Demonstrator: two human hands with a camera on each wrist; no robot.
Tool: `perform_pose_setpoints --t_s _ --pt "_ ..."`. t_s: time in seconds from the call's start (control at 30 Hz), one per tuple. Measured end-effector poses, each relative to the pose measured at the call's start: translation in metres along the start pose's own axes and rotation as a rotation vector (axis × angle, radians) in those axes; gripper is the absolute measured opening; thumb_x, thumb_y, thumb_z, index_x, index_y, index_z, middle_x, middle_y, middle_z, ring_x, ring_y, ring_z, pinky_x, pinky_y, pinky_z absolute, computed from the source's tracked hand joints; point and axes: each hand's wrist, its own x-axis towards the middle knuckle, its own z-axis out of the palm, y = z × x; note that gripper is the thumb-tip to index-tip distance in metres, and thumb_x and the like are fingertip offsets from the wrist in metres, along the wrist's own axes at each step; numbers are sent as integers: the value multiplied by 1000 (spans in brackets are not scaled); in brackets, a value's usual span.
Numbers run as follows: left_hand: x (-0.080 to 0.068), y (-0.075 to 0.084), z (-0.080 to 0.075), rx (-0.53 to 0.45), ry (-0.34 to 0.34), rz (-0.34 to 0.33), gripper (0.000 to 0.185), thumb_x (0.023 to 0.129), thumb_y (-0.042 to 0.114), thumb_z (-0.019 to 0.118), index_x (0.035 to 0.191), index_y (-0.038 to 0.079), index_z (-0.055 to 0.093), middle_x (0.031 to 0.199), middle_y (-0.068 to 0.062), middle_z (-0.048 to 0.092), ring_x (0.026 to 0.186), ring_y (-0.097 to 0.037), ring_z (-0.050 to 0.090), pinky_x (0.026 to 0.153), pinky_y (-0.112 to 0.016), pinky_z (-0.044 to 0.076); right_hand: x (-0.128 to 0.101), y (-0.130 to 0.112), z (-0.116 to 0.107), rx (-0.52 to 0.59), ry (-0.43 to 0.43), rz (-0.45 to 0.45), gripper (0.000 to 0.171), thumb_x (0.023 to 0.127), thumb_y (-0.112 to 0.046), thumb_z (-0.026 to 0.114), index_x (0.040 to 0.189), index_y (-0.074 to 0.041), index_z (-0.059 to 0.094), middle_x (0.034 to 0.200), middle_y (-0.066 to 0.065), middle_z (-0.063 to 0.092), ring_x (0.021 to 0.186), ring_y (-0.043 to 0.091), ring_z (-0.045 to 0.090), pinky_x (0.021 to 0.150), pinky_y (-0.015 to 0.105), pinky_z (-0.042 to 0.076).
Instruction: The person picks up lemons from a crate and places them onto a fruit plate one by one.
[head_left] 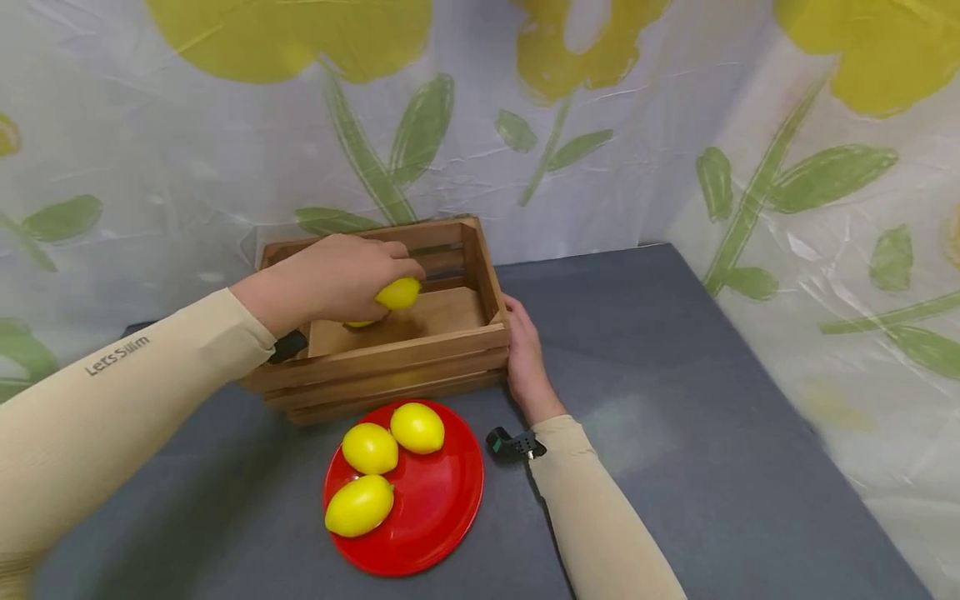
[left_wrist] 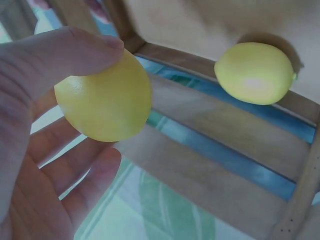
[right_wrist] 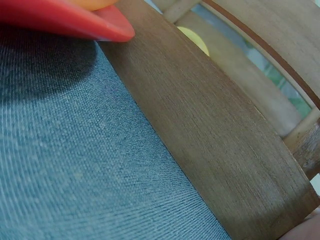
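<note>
My left hand (head_left: 348, 271) is inside the wooden crate (head_left: 397, 363), holding a lemon (left_wrist: 105, 100) between thumb and fingers above the crate's floor. Another lemon (left_wrist: 255, 73) lies in the crate; my left hand hides most of it in the head view. My right hand (head_left: 527, 358) rests against the outside of the crate's right end, its fingers pointing away from me along the boards. Only a sliver of that hand shows at the lower right corner of the right wrist view.
Just in front of the crate, a red plate (head_left: 442, 517) bears three lemons (head_left: 360, 505) on its left and far parts. Both stand on a dark grey table (head_left: 637, 467). Behind the crate hangs a sheet (head_left: 637, 167) printed with yellow flowers.
</note>
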Motion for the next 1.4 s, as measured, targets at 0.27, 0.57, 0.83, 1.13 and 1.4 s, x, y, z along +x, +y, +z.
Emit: perform_pose_setpoints --t_s 0.27,0.57,0.83,1.13,1.4 --pt "-20 8 -8 -14 86 4 61 84 21 93 140 18 68 124 -5 70 99 -27 71 89 -50 63 5 0 -3 9 7 5 46 113 -34 42 151 -16 60 157 9 56 138 29 54 112 44 44" --pt "-40 20 -22 -19 154 -19 65 84 23 93 143 21 67 135 -5 70 114 -29 72 94 -52 63 8 0 -6 -2 11 3 48 113 -36 40 152 -15 59 158 10 54 139 31 53 114 46 44" --pt "-55 37 -31 -42 181 -26 66 84 23 93 144 22 66 137 -4 70 120 -28 70 103 -55 59 11 -2 -7 2 13 -2 47 114 -36 41 151 -14 60 157 10 55 141 31 53 117 47 42" --pt "-69 63 -32 -100 235 55 69 83 20 94 146 24 66 139 -3 71 121 -26 71 100 -54 60 12 -2 -7 1 11 -9 46 115 -35 41 150 -14 60 155 10 57 141 30 53 117 46 42" --pt "-77 81 -14 -139 206 86 67 85 21 93 146 23 66 136 -1 70 117 -25 71 104 -52 59 13 0 -7 -2 9 2 46 115 -37 41 151 -15 59 158 9 55 143 29 52 121 49 41"
